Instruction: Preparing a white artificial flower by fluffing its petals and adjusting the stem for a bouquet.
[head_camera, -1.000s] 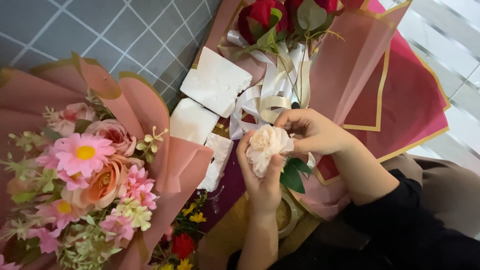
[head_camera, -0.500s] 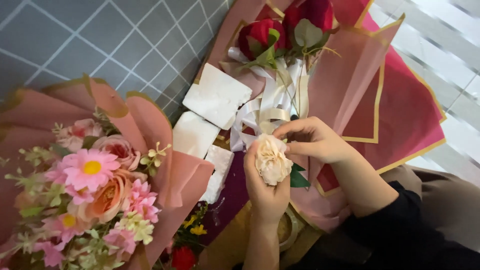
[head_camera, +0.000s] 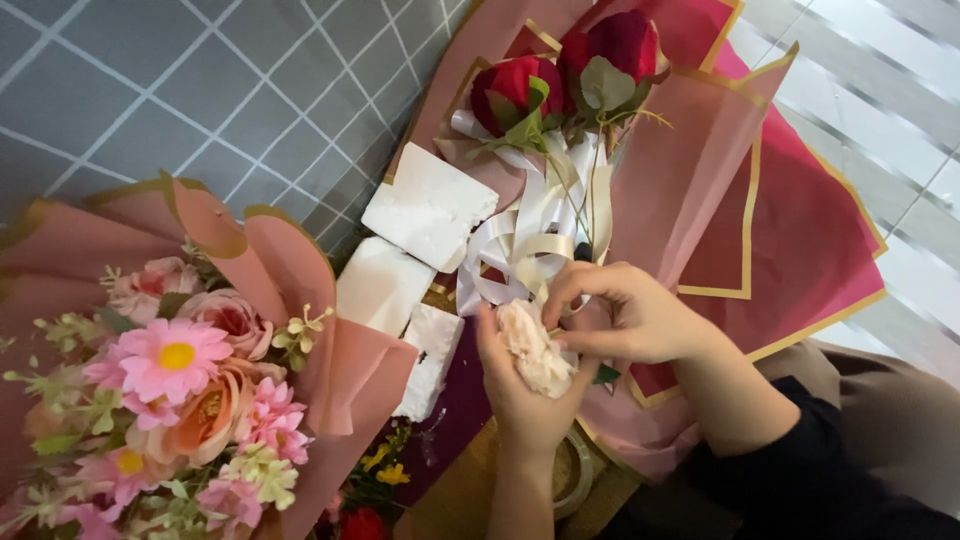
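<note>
At the far left lies a finished bouquet (head_camera: 170, 390) of pink and peach flowers in pink wrapping paper. Next to it, toward the middle, I see three white foam blocks (head_camera: 425, 205) on the grey tiled floor (head_camera: 150, 100).

My left hand (head_camera: 525, 385) comes up from below and is closed around a cream fabric flower (head_camera: 535, 348); the palm cups it and the fingers wrap its lower part. The flower's long axis goes from upper left to lower right, and the head points up toward the white ribbon (head_camera: 525, 245). My right hand (head_camera: 630, 320) comes in from the right side and is just beside the flower. Its fingers are narrow, pinched at the top petals, and they touch them. So the flower lies to the left of my right hand, and the left hand is the nearer one, because it holds it.

Behind the hands, two red roses (head_camera: 570, 75) rest in dark red and pink paper (head_camera: 790, 230).

Compared with one second before, the flower sits lower and more tilted in my palm, and the view has moved so that the roses show more fully.
</note>
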